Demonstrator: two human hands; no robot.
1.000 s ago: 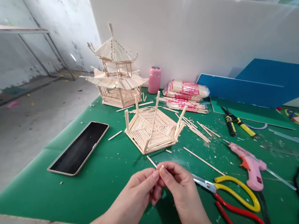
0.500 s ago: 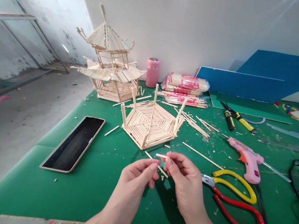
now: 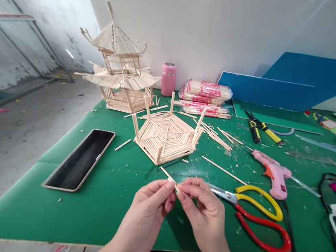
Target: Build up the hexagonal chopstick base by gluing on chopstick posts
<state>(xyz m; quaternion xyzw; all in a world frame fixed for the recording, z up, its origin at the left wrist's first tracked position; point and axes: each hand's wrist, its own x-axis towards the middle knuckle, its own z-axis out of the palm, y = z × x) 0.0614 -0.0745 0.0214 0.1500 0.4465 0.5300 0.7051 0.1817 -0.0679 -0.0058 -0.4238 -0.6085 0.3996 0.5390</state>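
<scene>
Close to the table's front edge, my left hand [image 3: 153, 201] and my right hand [image 3: 205, 210] meet fingertip to fingertip. Between them is a short wooden stick [image 3: 175, 185], pinched by both and largely covered by the fingers. Another thin stick [image 3: 165, 172] lies on the table just beyond my fingertips, its near end hidden. Past that sits a hexagonal stick base [image 3: 166, 136] with upright posts at its corners. Large scissors [image 3: 255, 210] with one yellow and one red handle lie right of my right hand, blades partly behind it.
A stick pagoda model [image 3: 120, 67] stands back left, beside a pink flask [image 3: 168, 79] and wrapped stick bundles [image 3: 205, 94]. A phone [image 3: 79, 160] lies left. Pliers [image 3: 261, 130], a pink glue gun [image 3: 270, 173] with its cord and loose sticks [image 3: 215, 136] occupy the right.
My right hand has moved left to my left hand, bringing the short stick between both sets of fingertips. The whole view has shifted slightly.
</scene>
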